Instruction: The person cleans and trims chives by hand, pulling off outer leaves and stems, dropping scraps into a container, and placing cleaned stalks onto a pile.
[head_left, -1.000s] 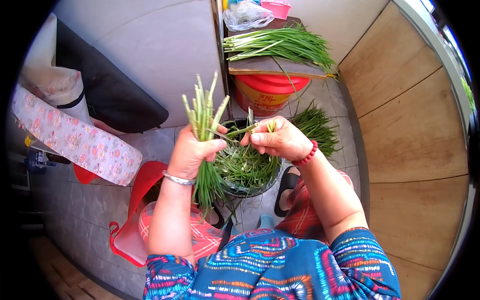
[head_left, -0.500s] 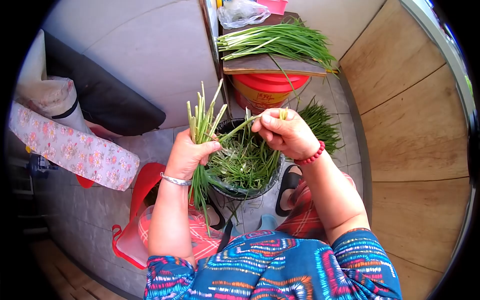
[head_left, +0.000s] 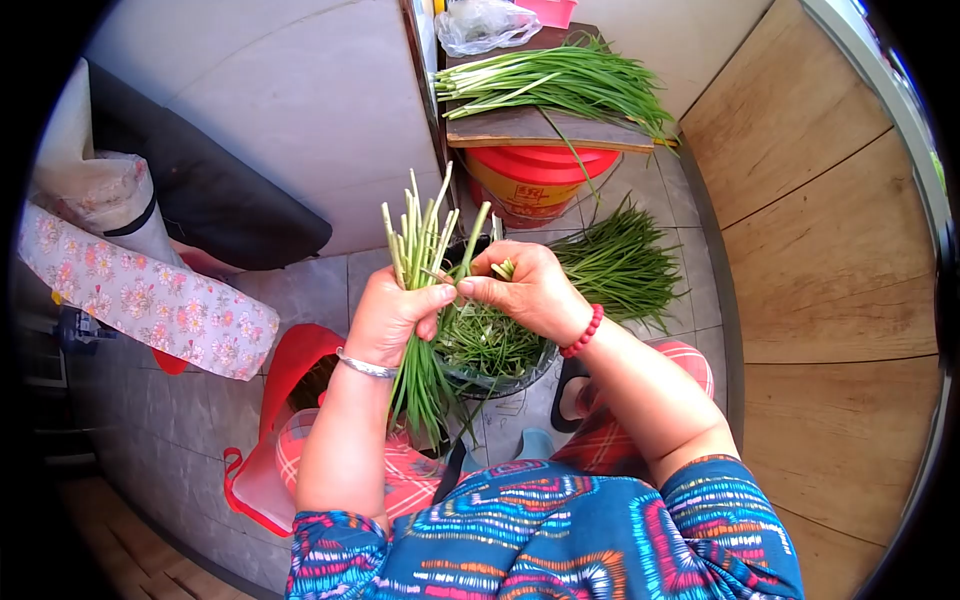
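Note:
A bunch of long green stalks stands in my left hand, pale ends up and leaves hanging below. My right hand is closed beside it, its thumb close to my left thumb, with short pale stalk ends showing between its curled fingers. One thicker stalk rises between the two hands. Under them is a black-lined bin holding loose green trimmings, partly hidden by the hands.
More green stalks lie on a dark board above a red bucket. Another green pile rests on the tiled floor. A red bag is at the left, below a flowered roll. A plastic bag sits on the board.
My right hand has moved left and down, close to my left hand. The stalk that slanted between the hands now points upward. More of the floor pile shows.

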